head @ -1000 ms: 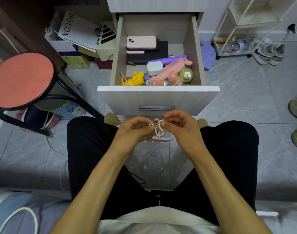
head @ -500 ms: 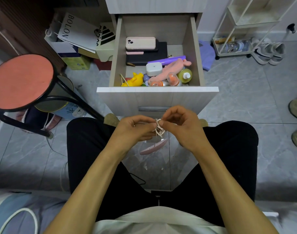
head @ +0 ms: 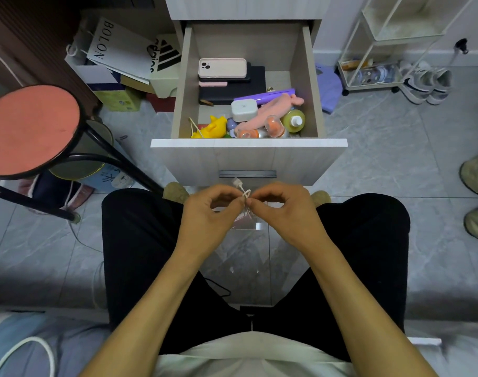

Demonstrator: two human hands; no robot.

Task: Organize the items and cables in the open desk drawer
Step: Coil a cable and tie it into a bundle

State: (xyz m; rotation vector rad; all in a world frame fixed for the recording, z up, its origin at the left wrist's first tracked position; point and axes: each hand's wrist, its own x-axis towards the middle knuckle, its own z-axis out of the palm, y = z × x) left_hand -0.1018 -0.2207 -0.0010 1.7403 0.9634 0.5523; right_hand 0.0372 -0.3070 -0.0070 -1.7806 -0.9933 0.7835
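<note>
As the plug end now springs free above the bundle, your left hand and right hand pinch the white cable before the drawer front, its coil unfinished.

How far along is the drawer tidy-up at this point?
Done: phones lie stacked on a dark case at the back of the drawer. In hand: left hand and right hand both pinch a small white cable in front of the drawer, apparently bundling it, plug end sticking up. Left: the front stays jumbled, with the yellow toy, white charger box and green bottle piled together.
</note>
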